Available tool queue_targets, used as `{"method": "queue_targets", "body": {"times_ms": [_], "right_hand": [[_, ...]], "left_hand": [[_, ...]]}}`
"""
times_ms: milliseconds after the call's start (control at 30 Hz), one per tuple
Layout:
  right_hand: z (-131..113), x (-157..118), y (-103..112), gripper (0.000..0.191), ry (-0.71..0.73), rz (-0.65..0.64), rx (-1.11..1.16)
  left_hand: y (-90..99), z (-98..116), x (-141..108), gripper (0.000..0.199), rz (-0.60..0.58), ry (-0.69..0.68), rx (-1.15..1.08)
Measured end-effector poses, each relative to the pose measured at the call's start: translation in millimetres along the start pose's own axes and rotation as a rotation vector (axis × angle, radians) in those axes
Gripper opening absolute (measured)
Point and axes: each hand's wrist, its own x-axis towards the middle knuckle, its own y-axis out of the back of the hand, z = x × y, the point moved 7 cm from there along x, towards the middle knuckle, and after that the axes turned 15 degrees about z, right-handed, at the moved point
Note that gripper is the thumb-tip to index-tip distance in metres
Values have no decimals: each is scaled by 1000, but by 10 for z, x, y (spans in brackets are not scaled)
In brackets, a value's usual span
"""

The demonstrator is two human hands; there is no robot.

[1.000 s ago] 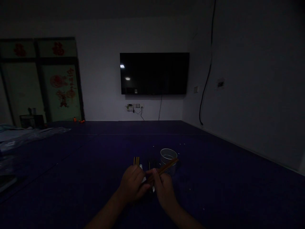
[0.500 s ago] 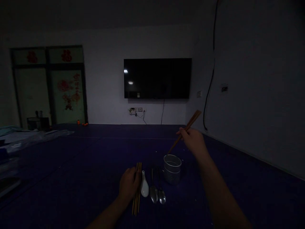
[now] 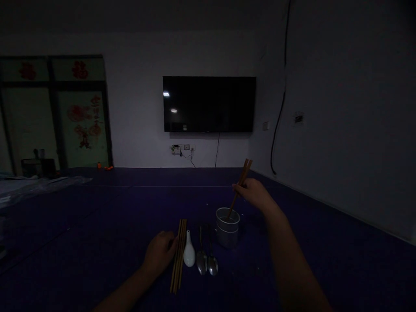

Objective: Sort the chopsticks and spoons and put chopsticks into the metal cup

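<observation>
My right hand (image 3: 253, 193) is closed on a pair of brown chopsticks (image 3: 242, 178), whose lower ends are inside a grey metal cup (image 3: 228, 229). My left hand (image 3: 160, 251) rests at the left side of several light wooden chopsticks (image 3: 177, 264) lying on the purple surface; its thumb and fingers are apart. Just right of those chopsticks lies a white spoon (image 3: 189, 255), then two metal spoons, one (image 3: 202, 262) beside the other (image 3: 212, 265), all with bowls toward me. The cup stands upright to the right of the spoons.
The purple table (image 3: 156, 203) reaches back to a wall with a dark television (image 3: 209, 104). Clear plastic sheeting (image 3: 48, 186) lies at the left. Small orange objects (image 3: 108, 168) sit at the far left edge, near a door. A black cable (image 3: 279, 121) hangs at the right.
My right hand has tilted the chopsticks more upright, and their tips have gone down into the cup. My left hand has shifted off the top of the light chopsticks to their left. The view has turned slightly right.
</observation>
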Motion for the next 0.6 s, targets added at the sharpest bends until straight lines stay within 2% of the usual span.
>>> {"method": "queue_targets", "body": {"times_ms": [133, 400, 600], "right_hand": [[11, -37, -160, 32, 2, -128, 40], [105, -81, -463, 26, -15, -252, 89], [174, -108, -578, 26, -14, -291, 106]], "left_hand": [[-81, -48, -52, 43, -141, 121, 24], [-162, 9, -94, 41, -284, 72, 94], [-165, 34, -110, 34, -300, 23, 105]]}}
